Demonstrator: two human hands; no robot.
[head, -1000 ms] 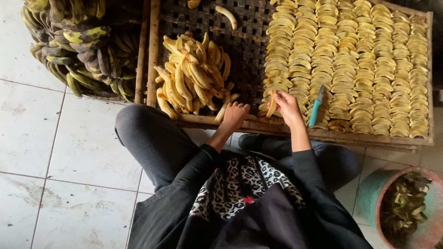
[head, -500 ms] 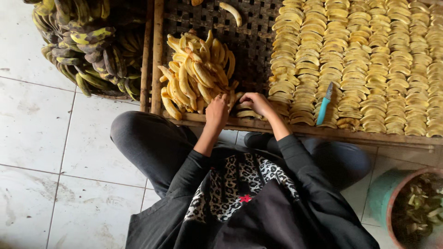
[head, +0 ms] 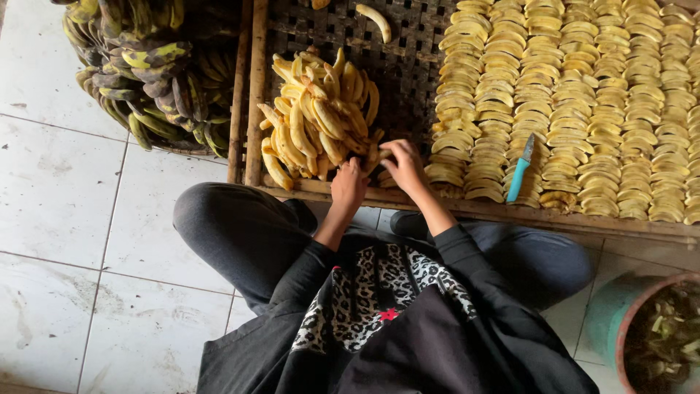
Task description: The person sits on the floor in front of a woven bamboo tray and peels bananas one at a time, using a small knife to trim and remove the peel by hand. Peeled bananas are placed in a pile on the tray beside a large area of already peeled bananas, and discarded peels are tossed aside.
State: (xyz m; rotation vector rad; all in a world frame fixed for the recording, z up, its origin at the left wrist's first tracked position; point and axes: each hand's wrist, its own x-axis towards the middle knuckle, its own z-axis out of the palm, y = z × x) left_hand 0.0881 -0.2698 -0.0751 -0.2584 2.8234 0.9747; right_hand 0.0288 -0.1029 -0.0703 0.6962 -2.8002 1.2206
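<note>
A heap of peeled yellow bananas (head: 317,120) lies on a dark woven drying rack (head: 408,51). My left hand (head: 348,186) reaches to the heap's lower right edge, its fingers curled against the fruit and hidden. Right beside it, my right hand (head: 403,166) is closed over a peeled banana (head: 375,155) at that same edge. To the right of both hands, rows of flat banana slices (head: 569,95) cover the rack. A knife with a turquoise handle (head: 519,170) rests on the slices.
A bunch of unpeeled green-black bananas (head: 146,66) sits at the upper left on the white tiled floor (head: 65,219). One peeled banana (head: 375,22) lies alone at the rack's top. A green bucket of peels (head: 656,335) stands at the lower right. The rack's wooden frame (head: 467,208) runs in front of my knees.
My right hand left the slice rows and moved left to the banana heap. My left hand moved up to the heap's edge. The view shifted slightly.
</note>
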